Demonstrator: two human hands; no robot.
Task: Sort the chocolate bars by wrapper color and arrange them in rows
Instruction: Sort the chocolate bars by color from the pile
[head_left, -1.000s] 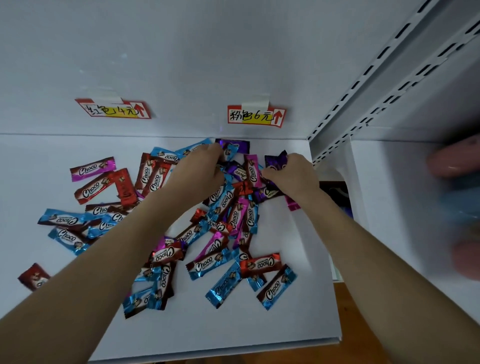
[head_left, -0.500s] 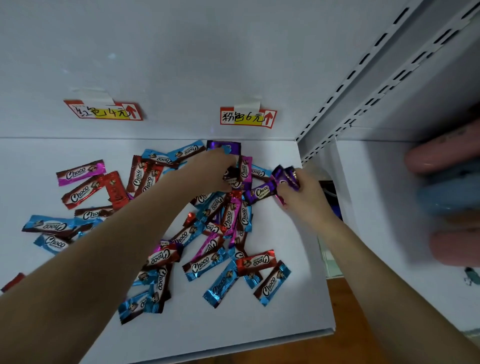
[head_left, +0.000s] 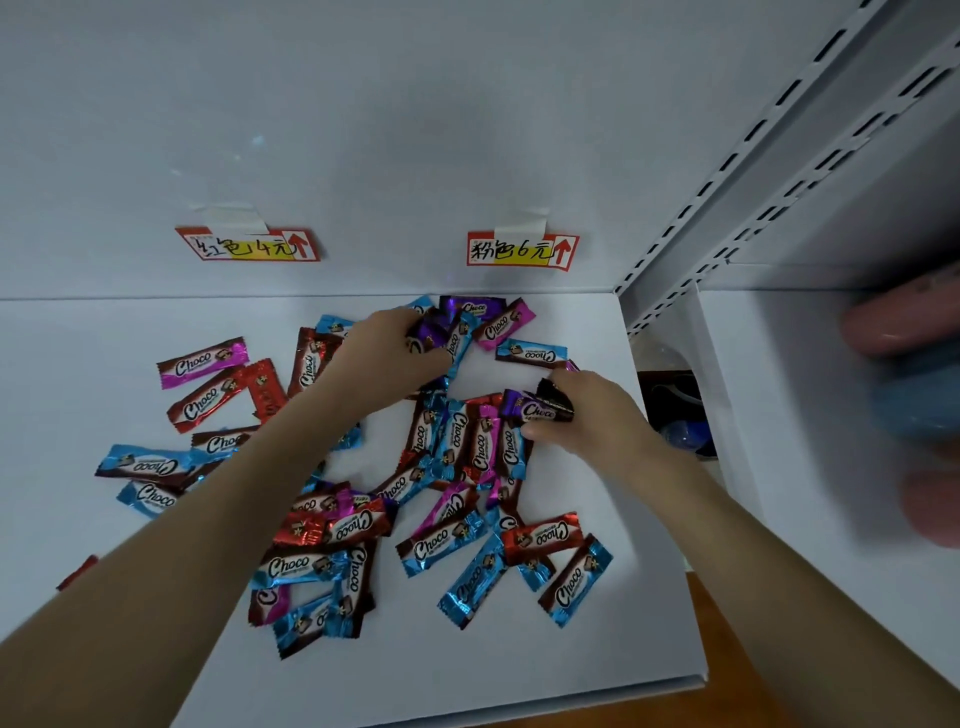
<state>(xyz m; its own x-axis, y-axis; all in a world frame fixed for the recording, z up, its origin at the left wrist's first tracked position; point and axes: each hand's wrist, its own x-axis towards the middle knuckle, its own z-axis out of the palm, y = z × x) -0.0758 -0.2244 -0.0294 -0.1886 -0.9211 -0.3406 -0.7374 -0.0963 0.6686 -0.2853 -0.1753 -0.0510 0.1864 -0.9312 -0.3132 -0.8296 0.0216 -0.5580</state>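
Purple bar (head_left: 535, 409) pinched by right hand (head_left: 592, 415), arms outstretched; left hand (head_left: 387, 348) curls its fingers round a second purple bar (head_left: 431, 332).

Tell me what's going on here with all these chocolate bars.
A person is picking through a mixed pile of chocolate bars on a white shelf. The left hand grips purple-wrapped bars near the back wall, and the right hand pinches another purple bar at the pile's right edge. The blue, red and pink bars lie jumbled, with no rows formed yet.
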